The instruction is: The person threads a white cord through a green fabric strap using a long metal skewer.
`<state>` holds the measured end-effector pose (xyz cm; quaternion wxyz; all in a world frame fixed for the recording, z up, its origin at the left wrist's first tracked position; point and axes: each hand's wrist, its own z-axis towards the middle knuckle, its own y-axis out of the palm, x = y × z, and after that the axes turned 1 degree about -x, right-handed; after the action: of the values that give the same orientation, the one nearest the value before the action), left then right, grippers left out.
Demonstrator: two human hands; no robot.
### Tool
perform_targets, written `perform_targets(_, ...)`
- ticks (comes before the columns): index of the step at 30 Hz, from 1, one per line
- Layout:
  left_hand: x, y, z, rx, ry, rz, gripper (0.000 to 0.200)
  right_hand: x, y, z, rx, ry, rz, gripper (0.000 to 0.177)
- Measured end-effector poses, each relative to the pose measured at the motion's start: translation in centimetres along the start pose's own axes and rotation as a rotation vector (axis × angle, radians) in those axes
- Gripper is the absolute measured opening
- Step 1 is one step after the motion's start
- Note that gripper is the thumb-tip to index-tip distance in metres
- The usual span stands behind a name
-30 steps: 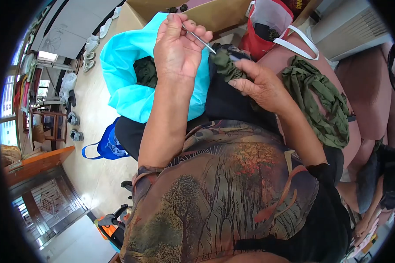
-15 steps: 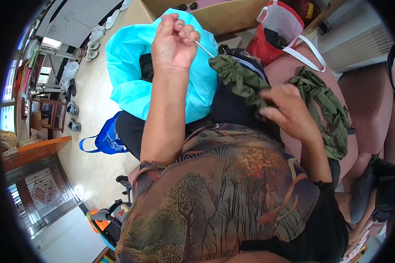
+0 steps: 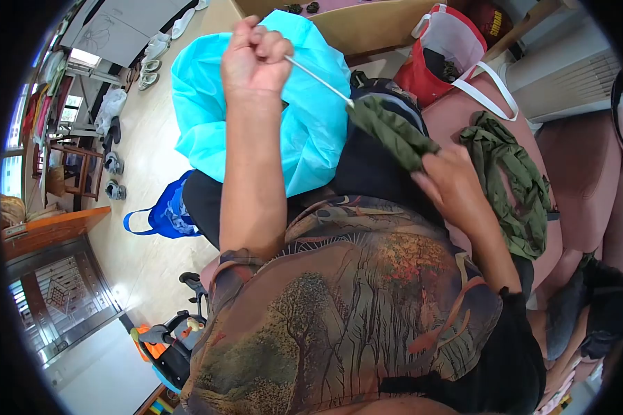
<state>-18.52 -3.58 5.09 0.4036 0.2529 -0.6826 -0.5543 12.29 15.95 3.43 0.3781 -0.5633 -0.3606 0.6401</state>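
My left hand (image 3: 257,61), raised over the turquoise bag (image 3: 317,149), has its fingers closed round one end of a thin, straight white strand (image 3: 318,79). The strand runs down to the right into the end of a gathered dark green fabric tube (image 3: 387,130). Whether it is a rod or a taut cord, I cannot tell. Lower on the tube, my right hand (image 3: 453,181) grips the green cloth between thumb and fingers. More green fabric (image 3: 512,176) lies crumpled on the pink seat, just right of my right hand. My left forearm hides part of the turquoise bag.
A red bag (image 3: 432,76) with a white lining and strap, holding dark items, stands at the back right. A blue bag (image 3: 166,211) rests on the floor at the left. Several shoes (image 3: 114,176) line the floor farther left. A beige fan or heater-like unit (image 3: 567,76) stands at the right.
My left hand has moved slightly left, and a longer stretch of the white strand shows. The bunched green cloth is drawn out smoother, with my right hand now gripping it more firmly.
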Motion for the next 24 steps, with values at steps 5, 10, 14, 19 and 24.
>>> perform_targets(5,-1.6,0.5,-0.2,-0.028,-0.03,0.011,0.027,-0.9,-0.9,0.5,0.076,-0.015,0.133,0.035)
perform_targets(10,-4.0,2.1,-1.6,-0.042,0.002,0.048,0.027,-4.5,0.2,6.8,0.404,-0.105,0.14,0.034)
perform_targets(14,-2.3,1.8,-1.7,-0.06,-0.009,0.048,0.025,-1.4,4.7,7.6,0.212,-0.093,0.134,0.018)
perform_targets(19,4.4,-3.6,0.2,-0.111,0.097,-0.032,0.017,0.4,2.4,3.3,-0.017,0.194,0.339,0.018)
perform_targets(24,-2.2,-7.9,0.2,0.142,0.07,0.719,0.02,-0.4,1.9,4.4,-0.06,0.238,0.684,0.021)
